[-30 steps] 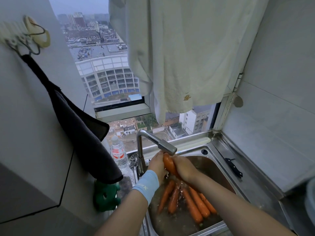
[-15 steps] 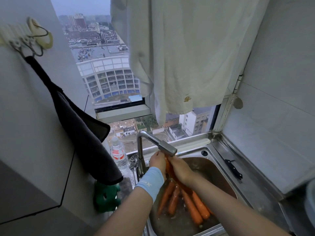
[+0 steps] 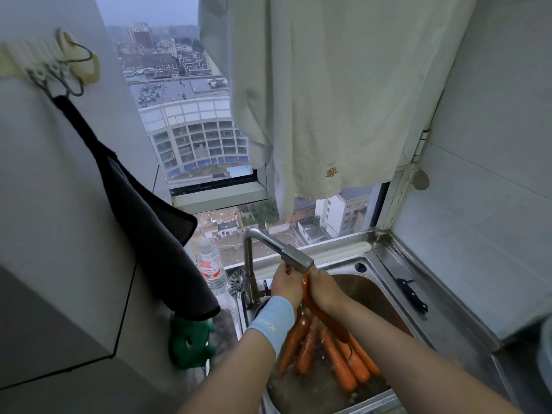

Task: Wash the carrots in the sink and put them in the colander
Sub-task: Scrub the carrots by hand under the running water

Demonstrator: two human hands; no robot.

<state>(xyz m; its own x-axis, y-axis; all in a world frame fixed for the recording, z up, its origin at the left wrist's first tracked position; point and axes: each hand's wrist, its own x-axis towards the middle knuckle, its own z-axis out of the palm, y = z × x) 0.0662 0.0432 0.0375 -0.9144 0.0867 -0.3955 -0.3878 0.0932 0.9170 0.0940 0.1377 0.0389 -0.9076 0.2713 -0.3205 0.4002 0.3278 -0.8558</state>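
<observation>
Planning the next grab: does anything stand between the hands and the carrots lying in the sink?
Only the carrot being washed: both the left hand and the right hand grip it under the faucet, and its lower end hangs over the other carrots. Nothing else visible covers them.

faucet (image 3: pixel 294 259) low over sink (image 3: pixel 372 297), rt half free

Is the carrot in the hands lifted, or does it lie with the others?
Lifted. The left hand and right hand grip the carrot under the faucet, above the other carrots in the sink.
</observation>
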